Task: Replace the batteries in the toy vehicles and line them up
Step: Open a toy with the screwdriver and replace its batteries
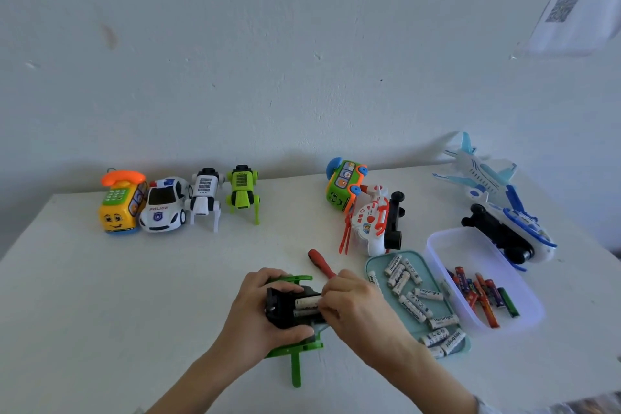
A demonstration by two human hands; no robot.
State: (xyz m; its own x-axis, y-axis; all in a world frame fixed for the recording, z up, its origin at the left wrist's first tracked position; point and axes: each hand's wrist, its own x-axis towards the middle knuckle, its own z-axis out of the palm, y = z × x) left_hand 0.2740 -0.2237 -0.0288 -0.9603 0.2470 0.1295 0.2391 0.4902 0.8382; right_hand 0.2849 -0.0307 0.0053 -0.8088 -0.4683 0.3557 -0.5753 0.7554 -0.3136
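The left hand (265,306) grips an upturned green toy (295,346) near the table's front edge; the right hand (349,302) pinches a white battery (307,301) into it. Four toys (174,200) stand lined up, four others (379,222) wait.

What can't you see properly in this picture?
- Green toy: mostly covered by the left hand and right hand in the head view, so I cannot tell what it is.
- Batteries in toy: ends hidden by fingers.
- Screwdriver: tip behind right hand.
- Wall paper: blurred, cut by the edge.
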